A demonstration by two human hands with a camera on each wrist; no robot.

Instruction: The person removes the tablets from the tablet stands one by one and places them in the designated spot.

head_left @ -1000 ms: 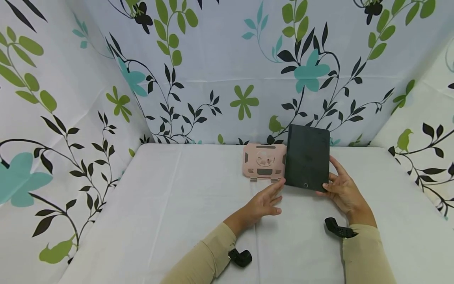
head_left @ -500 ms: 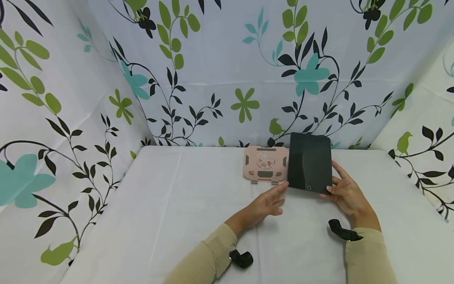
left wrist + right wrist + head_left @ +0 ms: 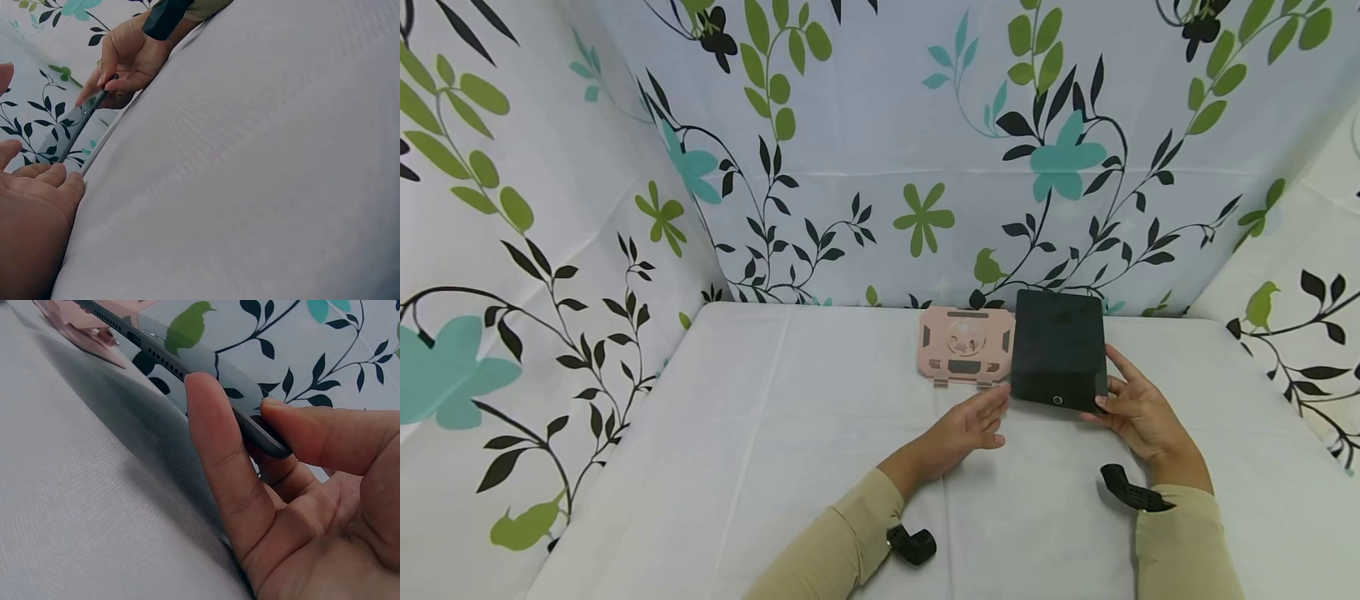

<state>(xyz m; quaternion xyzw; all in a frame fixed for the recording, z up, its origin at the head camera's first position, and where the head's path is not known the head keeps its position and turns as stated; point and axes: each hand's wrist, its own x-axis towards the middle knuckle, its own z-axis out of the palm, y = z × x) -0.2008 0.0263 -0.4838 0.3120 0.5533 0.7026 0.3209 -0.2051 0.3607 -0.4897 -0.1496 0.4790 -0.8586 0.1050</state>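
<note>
A dark tablet [image 3: 1058,346] with a round home button is held screen up, tilted, just above the table. My right hand [image 3: 1153,425] pinches its near right corner, thumb on the screen side and fingers underneath, as the right wrist view of the tablet's edge [image 3: 156,359] shows. My left hand [image 3: 951,437] has its fingers stretched out, the tips at the tablet's near left corner. Whether they touch it, I cannot tell. Left of the tablet lies a pink tablet case [image 3: 966,343] with dark grey inserts, a round centre part and two small tabs on its near edge.
A white cloth covers the table [image 3: 805,450]. Behind it and at both sides hang white curtains [image 3: 865,108] printed with leaves, flowers and birds. A black wrist camera [image 3: 912,546] sits on the left sleeve, and another camera [image 3: 1133,492] on the right.
The tablet has come down a little towards the table, beside the case, with the right hand following. A reflection has shifted across its screen. The left hand stays almost in place.
</note>
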